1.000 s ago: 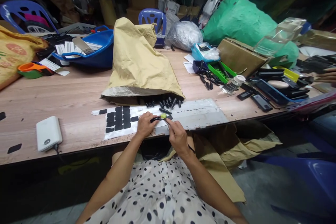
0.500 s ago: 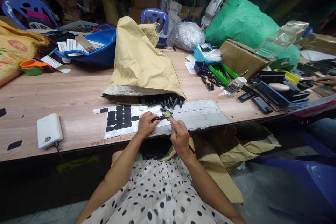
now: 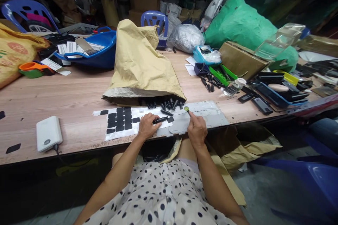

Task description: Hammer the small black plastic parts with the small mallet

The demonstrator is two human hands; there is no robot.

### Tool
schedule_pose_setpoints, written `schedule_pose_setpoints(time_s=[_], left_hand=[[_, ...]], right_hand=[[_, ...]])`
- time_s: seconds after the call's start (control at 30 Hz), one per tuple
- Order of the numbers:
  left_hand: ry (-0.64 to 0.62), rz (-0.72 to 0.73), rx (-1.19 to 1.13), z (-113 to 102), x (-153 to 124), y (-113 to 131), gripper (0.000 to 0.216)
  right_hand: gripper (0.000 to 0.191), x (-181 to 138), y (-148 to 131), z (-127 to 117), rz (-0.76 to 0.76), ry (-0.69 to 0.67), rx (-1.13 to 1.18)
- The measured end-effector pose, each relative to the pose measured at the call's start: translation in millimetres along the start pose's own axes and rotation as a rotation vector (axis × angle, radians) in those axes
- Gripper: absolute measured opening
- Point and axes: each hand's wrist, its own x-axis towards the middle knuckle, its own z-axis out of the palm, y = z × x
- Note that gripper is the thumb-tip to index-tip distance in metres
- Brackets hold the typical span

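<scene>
My left hand [image 3: 146, 127] rests on the white backing sheet [image 3: 124, 122] and is closed round a slim black pen-like part [image 3: 160, 120]. My right hand [image 3: 196, 128] is over the grey plate [image 3: 208, 114] at the table's front edge, pinching a thin tool that carries a small yellow-green disc [image 3: 186, 108] at its tip. The sheet bears several black rounded stickers [image 3: 120, 120]. A loose black part [image 3: 167, 113] and a single black sticker [image 3: 170, 120] lie between my hands.
A tan paper sack [image 3: 142, 66] lies on its side behind my hands, with several black parts [image 3: 169, 104] spilling from its mouth. A white power bank [image 3: 49, 133] sits at the left. A blue basin [image 3: 92, 51], green tray [image 3: 221, 72] and black cases [image 3: 274, 91] crowd the back and right.
My right hand has moved right, carrying the yellow-green disc away from the black part in my left hand and out over the grey plate. My left hand stays put.
</scene>
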Motion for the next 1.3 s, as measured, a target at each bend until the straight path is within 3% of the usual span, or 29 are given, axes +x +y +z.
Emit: schedule_pose_setpoints(time_s=[0.13,0.33,0.53,0.63,0.73,0.87,0.97,1.07,1.17,1.23,1.3], left_hand=[[-0.011,-0.004,0.009,0.4,0.6,0.4,0.017],[-0.042,0.047,0.014,-8.3,-3.2,3.9,0.015],[-0.188,0.342,-0.012,-5.1,-59.3,9.0,0.027],[-0.241,0.405,0.058,4.9,-87.2,4.1,0.029],[-0.363,0.271,0.173,14.4,-98.7,-2.1,0.025],[-0.645,-0.108,0.369,17.8,-98.9,-2.3,0.019],[-0.746,-0.163,0.377,8.9,-94.8,7.8,0.018],[-0.669,-0.002,0.178,-5.9,-78.9,24.6,0.019],[-0.377,0.116,0.035,-15.0,-42.8,37.6,0.023],[-0.147,0.126,0.082,-14.4,-12.0,39.3,0.025],[-0.021,0.147,0.162,-9.2,16.0,35.8,0.027]], right_hand=[[0.037,12.9,22.6,5.6,0.079,0.008,-0.154],[0.033,10.0,23.3,15.5,0.077,0.060,-0.223],[0.034,9.1,22.0,16.7,0.061,0.040,-0.265],[0.035,9.1,22.8,17.5,0.061,0.029,-0.286],[0.034,9.1,23.7,19.2,0.055,0.035,-0.311],[0.033,8.7,24.0,21.2,0.029,0.073,-0.330],[0.032,8.1,23.7,21.6,0.011,0.086,-0.334],[0.032,7.6,23.8,21.5,0.005,0.094,-0.337],[0.032,7.5,24.5,21.6,0.002,0.091,-0.328],[0.032,7.7,24.9,21.8,0.009,0.082,-0.319],[0.032,7.8,24.9,22.1,0.017,0.070,-0.309]])
